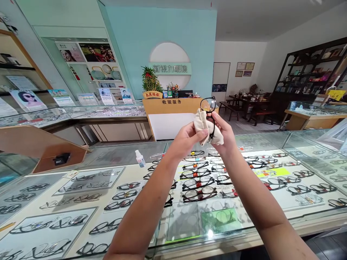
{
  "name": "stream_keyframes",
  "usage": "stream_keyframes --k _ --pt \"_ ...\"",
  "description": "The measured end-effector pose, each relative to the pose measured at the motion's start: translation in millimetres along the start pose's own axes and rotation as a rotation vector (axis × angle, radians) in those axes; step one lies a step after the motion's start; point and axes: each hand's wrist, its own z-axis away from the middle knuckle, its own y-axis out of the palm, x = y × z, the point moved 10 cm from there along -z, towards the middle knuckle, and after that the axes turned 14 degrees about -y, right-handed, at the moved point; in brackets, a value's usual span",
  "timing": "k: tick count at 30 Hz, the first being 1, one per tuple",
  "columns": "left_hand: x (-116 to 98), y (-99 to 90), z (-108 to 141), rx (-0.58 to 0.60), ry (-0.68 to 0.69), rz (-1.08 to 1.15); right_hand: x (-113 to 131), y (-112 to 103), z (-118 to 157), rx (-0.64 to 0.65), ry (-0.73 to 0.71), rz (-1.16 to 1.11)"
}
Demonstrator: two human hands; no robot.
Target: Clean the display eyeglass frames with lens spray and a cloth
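Note:
Both hands are raised together above a glass display case. A pair of black-framed eyeglasses [208, 104] is held between them, one round lens standing up above the fingers with droplets or specks on it. My left hand [191, 136] is closed on a cream cleaning cloth [200, 124], which is bunched around the lower part of the glasses. My right hand [224, 130] pinches the frame near its middle with thumb and fingers, and part of the cloth hangs against that palm. The other lens is mostly hidden by cloth and fingers.
A small white spray bottle [140, 159] stands on the glass display case [108, 153] left of my forearms. Rows of eyeglasses [199, 182] lie inside the case beneath my arms. Further off is a wooden cashier counter [179, 104] with a potted plant [151, 81].

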Motion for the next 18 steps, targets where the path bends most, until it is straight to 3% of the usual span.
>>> stream_keyframes --k 5,18 --pt "-1.9 -18.3 2.1 -0.205 -0.027 0.017 15.5 -0.4 -0.8 -0.007 -0.099 0.092" --pt "0.6 -40.5 -2.2 -0.218 -0.036 0.014 28.4 0.9 -1.1 0.042 -0.106 0.145"
